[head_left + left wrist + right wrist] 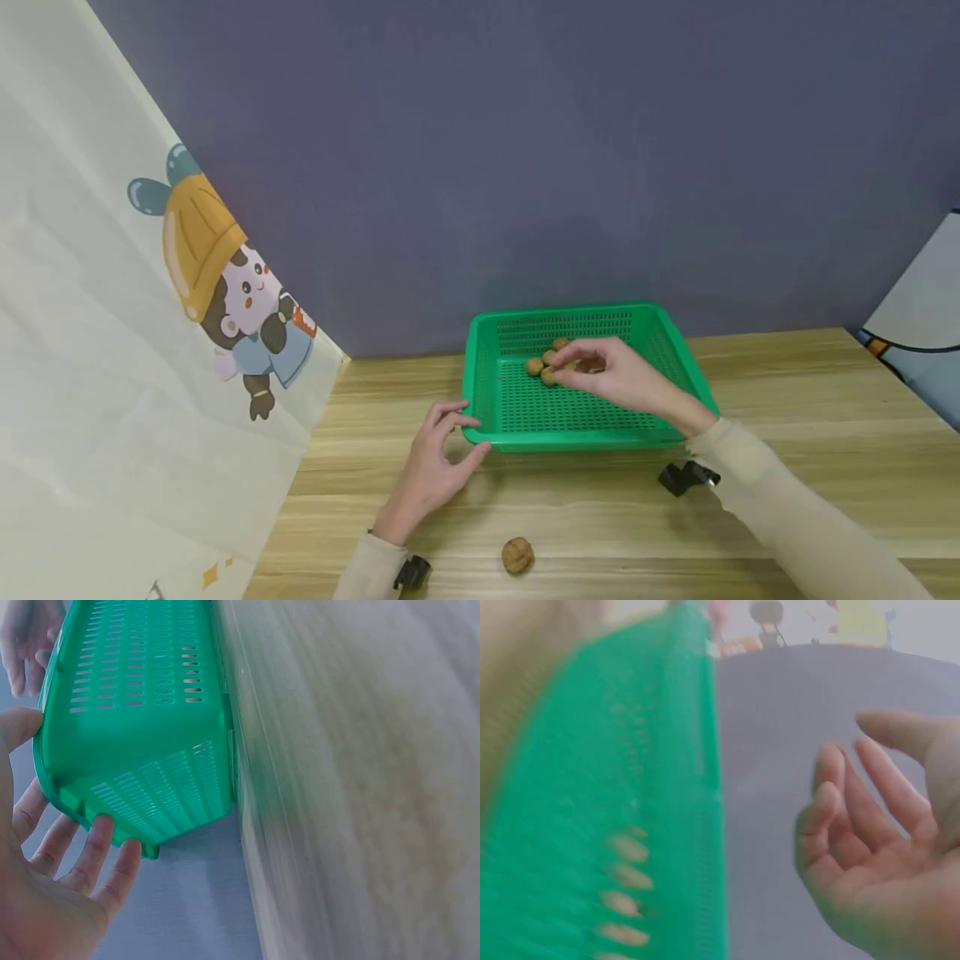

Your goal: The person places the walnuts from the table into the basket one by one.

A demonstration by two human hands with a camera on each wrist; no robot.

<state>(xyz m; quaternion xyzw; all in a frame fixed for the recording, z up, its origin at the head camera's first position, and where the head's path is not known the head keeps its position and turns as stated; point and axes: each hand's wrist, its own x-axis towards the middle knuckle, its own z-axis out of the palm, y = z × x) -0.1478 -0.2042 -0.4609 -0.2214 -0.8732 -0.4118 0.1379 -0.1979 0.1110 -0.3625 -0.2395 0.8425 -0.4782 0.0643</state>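
Observation:
A green perforated plastic basket (570, 442) stands on the wooden table. Inside it, towards the back, several walnuts (534, 367) lie grouped, partly covered from view by my right hand (611, 375). That hand hovers over the basket with bent, loose fingers; nothing shows between them in the right wrist view. At the basket's front left corner is my left hand (435, 475). Its spread fingers (97, 851) touch the corner, while the thumb (22, 726) meets the rim. One more walnut (517, 556) lies on the table in front of the basket.
Behind the basket rises a dark blue-grey panel (525, 167). On the left hangs a white sheet (90, 333) with a printed cartoon figure. The wooden table (780, 392) extends to both sides of the basket. Another pale printed surface (922, 292) borders the right.

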